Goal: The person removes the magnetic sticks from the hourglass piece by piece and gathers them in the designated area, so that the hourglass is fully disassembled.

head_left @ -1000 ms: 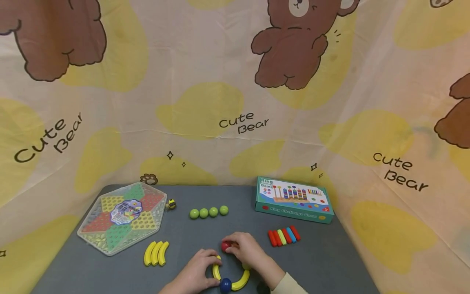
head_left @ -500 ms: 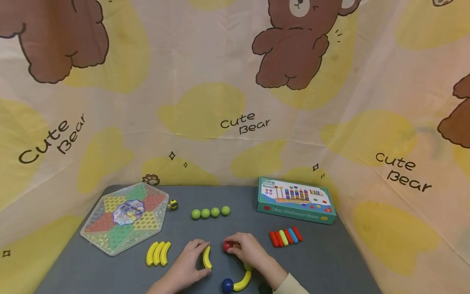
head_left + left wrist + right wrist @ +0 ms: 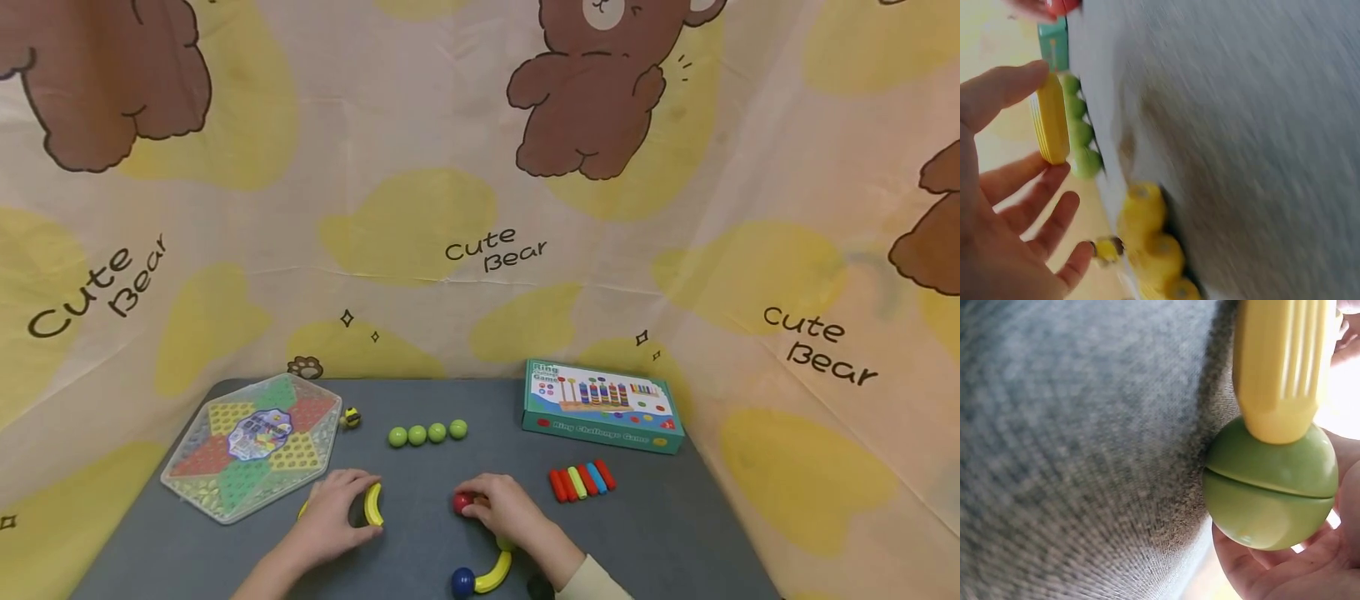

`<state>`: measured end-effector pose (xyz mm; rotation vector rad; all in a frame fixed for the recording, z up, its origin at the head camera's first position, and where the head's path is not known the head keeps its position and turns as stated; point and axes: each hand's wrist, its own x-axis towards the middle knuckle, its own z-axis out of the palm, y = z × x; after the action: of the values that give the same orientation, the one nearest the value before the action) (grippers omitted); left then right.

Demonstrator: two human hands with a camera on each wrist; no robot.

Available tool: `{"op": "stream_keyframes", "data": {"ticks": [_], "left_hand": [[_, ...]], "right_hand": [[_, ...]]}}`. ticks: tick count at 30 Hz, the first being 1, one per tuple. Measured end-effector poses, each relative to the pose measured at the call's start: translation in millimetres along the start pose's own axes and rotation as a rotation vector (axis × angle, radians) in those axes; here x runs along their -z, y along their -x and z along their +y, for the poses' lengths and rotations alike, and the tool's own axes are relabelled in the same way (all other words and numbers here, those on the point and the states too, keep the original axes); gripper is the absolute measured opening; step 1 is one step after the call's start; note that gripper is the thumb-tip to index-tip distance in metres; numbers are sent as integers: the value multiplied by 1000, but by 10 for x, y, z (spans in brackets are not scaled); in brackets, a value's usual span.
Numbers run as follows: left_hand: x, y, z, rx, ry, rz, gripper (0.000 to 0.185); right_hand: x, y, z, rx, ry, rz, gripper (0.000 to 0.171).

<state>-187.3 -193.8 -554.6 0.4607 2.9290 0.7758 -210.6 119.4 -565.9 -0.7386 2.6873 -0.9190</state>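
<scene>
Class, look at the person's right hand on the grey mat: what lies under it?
Under the right hand a red ball peeks out at the fingers. By the wrist sits a green ball joined to a yellow curved piece. Anything under the palm is covered.

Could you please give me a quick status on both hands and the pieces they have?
Left hand holds a yellow curved piece beside the yellow stack. Right hand grips a red ball. Green balls lie behind, apart.

Yellow ribbed bar [image 3: 1285, 362] plugged into green ball [image 3: 1270, 484], on grey mat [image 3: 1072, 450].
</scene>
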Motion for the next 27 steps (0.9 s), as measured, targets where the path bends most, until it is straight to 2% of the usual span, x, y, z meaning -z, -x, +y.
{"op": "stream_keyframes", "data": {"ticks": [8, 15, 22, 27], "left_hand": [[49, 60, -212, -67, -68, 4, 67], [78, 89, -259, -56, -89, -48, 65], [82, 129, -309, -50, -105, -34, 62], [123, 140, -331, -45, -115, -54, 67]], "right_hand": [[11, -14, 11, -4, -13, -13, 26], [17, -11, 7, -44, -27, -29, 27], [16, 0, -1, -70, -46, -34, 26], [10, -13, 11, -57, -41, -27, 26]]}}
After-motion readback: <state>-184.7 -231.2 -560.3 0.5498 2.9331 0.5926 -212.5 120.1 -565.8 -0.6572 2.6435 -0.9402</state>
